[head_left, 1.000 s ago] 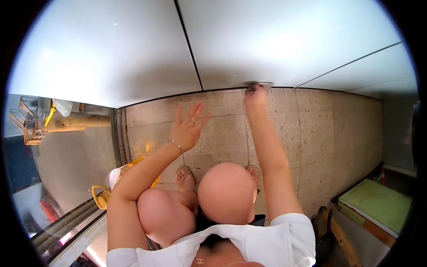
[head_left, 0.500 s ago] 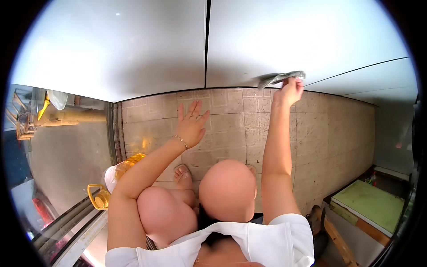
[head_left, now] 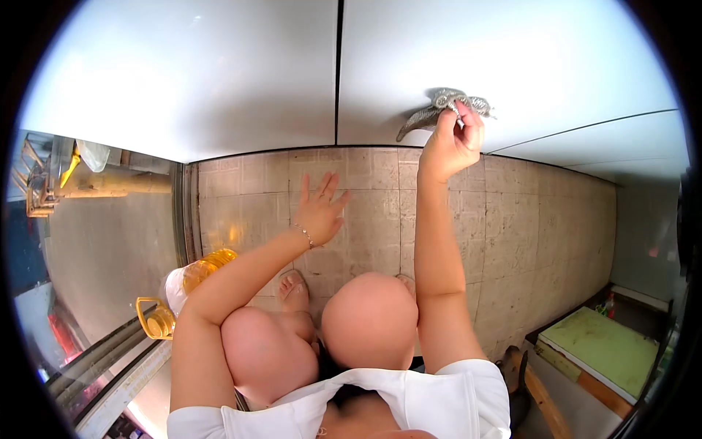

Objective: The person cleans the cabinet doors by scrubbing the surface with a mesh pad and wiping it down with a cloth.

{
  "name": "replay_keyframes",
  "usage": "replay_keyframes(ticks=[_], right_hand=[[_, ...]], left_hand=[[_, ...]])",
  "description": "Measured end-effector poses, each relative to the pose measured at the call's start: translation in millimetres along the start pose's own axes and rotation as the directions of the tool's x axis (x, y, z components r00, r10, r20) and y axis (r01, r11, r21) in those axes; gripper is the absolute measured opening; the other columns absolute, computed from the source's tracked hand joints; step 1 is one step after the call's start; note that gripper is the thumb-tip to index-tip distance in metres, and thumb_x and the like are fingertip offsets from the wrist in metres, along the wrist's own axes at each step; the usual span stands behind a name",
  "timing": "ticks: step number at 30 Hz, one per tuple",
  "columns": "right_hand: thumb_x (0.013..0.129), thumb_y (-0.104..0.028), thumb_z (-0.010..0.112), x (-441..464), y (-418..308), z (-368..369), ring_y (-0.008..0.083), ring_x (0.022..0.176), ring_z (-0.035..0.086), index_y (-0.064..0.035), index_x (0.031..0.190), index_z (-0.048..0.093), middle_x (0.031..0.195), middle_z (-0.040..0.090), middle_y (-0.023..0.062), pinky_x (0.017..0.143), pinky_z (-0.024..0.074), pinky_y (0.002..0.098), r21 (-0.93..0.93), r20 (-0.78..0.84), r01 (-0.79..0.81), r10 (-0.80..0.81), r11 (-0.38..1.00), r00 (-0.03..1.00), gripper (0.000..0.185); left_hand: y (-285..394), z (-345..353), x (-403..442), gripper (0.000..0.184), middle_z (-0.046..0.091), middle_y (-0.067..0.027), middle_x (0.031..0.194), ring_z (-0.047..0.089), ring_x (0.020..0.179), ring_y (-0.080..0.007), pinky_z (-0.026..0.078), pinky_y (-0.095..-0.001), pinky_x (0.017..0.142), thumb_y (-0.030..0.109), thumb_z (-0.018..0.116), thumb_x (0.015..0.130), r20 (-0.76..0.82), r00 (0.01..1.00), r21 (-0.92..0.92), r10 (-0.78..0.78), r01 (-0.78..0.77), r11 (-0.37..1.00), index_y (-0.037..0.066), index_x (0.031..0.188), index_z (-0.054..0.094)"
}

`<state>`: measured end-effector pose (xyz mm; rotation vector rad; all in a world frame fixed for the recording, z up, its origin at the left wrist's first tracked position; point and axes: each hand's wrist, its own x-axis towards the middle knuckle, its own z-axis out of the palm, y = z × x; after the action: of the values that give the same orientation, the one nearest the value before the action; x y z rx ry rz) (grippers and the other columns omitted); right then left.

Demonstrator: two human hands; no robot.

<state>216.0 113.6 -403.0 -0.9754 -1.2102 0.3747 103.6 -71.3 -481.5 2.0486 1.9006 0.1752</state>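
My right hand point(head_left: 453, 146) pinches a crumpled grey cloth point(head_left: 423, 121) with a mesh-like pattern. It is held at the lower part of a glossy white panel point(head_left: 541, 66), to the right of the dark vertical gap. Whether the whole cloth touches the panel I cannot tell. Over the tiled floor point(head_left: 365, 219), my left hand point(head_left: 318, 211) hangs with spread fingers and nothing in it; a thin bracelet circles the wrist. A second white panel point(head_left: 183, 80) lies left of the gap.
On my left stands a large bottle of yellow oil point(head_left: 212, 269) with a yellow handle point(head_left: 148, 318), beside a glass door frame point(head_left: 186, 212). At the lower right are a green-topped box point(head_left: 603, 351) and a wooden bar point(head_left: 545, 399). My bent knees point(head_left: 371, 322) are below.
My right hand has moved left and up along the white panel with the cloth, which is now more bunched. My left hand has shifted only slightly, still spread.
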Motion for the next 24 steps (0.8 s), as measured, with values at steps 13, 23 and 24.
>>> replay_keyframes(ticks=[13,23,24], right_hand=[[0.063,0.001,0.062,-35,-15,21,0.0175,0.053,0.045,-0.0024,0.069,0.060,0.066,0.048,0.0072,0.044,0.0374,0.0267,0.035,0.222,0.192,-0.195,0.981,0.955,0.007],[0.062,-0.001,0.061,-88,68,5,0.0206,0.054,0.049,-0.0039,0.067,0.060,0.063,0.050,0.0096,0.048,0.0409,0.0276,-0.160,0.524,0.153,-0.047,0.975,0.851,0.006],[0.062,0.000,0.060,-77,52,6,0.0197,0.054,0.049,-0.0040,0.068,0.061,0.064,0.050,0.0089,0.049,0.0409,0.0270,-0.139,0.498,0.151,-0.062,0.979,0.865,0.007]], left_hand=[[-7,-4,-1,0.053,0.024,-0.0206,0.133,0.020,0.125,-0.0313,0.003,-0.0577,0.098,0.028,0.058,0.072,-0.002,1.000,0.075,-0.012,0.012,0.997,0.011,0.120,0.044],[-6,-4,-2,0.053,0.023,-0.0212,0.133,0.020,0.125,-0.0327,0.002,-0.0567,0.098,0.027,0.060,0.070,-0.029,0.999,0.024,-0.013,0.014,1.000,0.012,0.119,0.044],[-7,-2,-3,0.053,0.023,-0.0212,0.133,0.020,0.125,-0.0327,0.002,-0.0568,0.098,0.027,0.060,0.070,-0.019,1.000,0.018,-0.019,0.019,1.000,0.012,0.119,0.044]])
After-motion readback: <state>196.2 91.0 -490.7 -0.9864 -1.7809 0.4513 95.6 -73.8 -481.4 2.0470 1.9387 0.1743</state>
